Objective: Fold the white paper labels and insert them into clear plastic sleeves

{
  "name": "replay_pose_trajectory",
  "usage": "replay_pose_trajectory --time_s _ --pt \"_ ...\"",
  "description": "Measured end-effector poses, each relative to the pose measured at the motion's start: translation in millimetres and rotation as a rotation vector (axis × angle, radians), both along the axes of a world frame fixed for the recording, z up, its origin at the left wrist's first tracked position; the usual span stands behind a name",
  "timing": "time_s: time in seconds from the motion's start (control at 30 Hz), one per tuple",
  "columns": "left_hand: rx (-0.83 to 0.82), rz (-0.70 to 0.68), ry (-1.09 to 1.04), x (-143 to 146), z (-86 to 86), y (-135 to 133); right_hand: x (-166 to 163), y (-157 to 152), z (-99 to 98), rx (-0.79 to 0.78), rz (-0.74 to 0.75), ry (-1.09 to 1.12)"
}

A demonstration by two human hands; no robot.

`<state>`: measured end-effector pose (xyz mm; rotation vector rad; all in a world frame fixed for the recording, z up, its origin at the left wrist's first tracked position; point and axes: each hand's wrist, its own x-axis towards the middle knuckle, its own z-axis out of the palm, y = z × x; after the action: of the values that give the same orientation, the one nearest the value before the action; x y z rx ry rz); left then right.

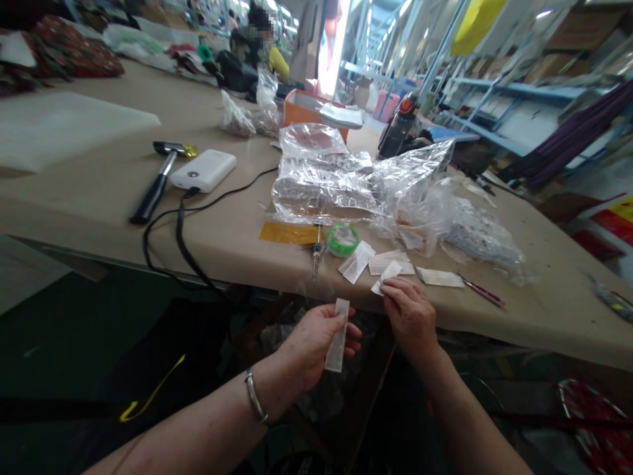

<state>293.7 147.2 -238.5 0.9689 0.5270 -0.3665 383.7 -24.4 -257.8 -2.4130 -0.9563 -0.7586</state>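
My left hand [316, 340], a metal bangle on its wrist, grips a narrow translucent strip [337, 343] under the thumb, in front of the table edge. At the table's front, my right hand [410, 313] pinches a small white packet [387, 277] by its lower end. Close to it lie more flat white packets: one leaning left [357, 262], one with dark print [390, 262] and one farther right [441, 277]. Purple-handled tweezers [484, 292] rest beside that last packet. A green roll of tape [343, 239] sits behind the packets.
Clear plastic bags [326, 185] cover the table's middle. A thin pen-like tool [316, 254] points at the front edge. A hammer [158, 185] and a white box [204, 170] with a black cable stand left. A bottle [397, 125] and an orange bin [301, 109] are behind; a person [252, 46] sits beyond.
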Motion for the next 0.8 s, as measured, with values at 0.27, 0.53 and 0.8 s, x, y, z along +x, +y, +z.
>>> replay_pose_trajectory --time_s 0.27,0.53,0.8 --pt "-0.282 -0.014 -0.054 3 -1.1 1 -47 16 4.4 0.107 0.486 0.145" --pt "-0.459 0.002 -0.01 1 -3.5 3 -63 22 -2.6 0.012 0.556 0.146" --pt "-0.324 0.038 -0.039 -2 -4.8 -2 -77 27 2.0 0.02 0.518 0.168"
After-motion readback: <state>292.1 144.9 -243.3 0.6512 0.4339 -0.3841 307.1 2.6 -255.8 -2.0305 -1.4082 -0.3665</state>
